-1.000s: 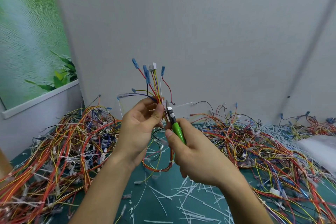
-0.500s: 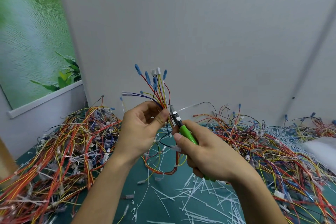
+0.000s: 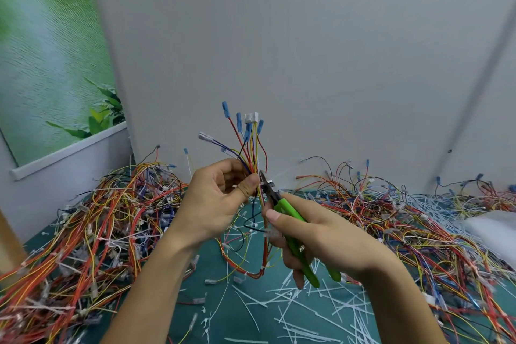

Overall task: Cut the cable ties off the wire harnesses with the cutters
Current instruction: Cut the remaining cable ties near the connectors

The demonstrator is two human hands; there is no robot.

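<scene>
L hand [image 3: 220, 204]: mid-frame, fingers [image 3: 247, 187] pinching wire harness [image 3: 252, 153] upright, connectors fanning out above.
Cutters [image 3: 286, 208]: tip touching the bundle just right of L thumb; jaws looking nearly closed.
R hand [image 3: 321, 237]: centre-right, fingers [image 3: 275, 215] clenching round green handles.
Tie: too small to make out at tip.
Doing it well (judging): nipping tie only, keeping wires and thumb off blades.

— Is a tie caught between the blades of the cutters [image 3: 282, 205]?
— Too small to tell. The tips meet the wire harness [image 3: 251, 148] right beside the left hand [image 3: 215, 204], which hides the bundle there.
— And the handles?
— The right hand [image 3: 321, 237] covers their middle. The white heap [image 3: 494, 229] is blurred and cut off by the right edge.
</scene>
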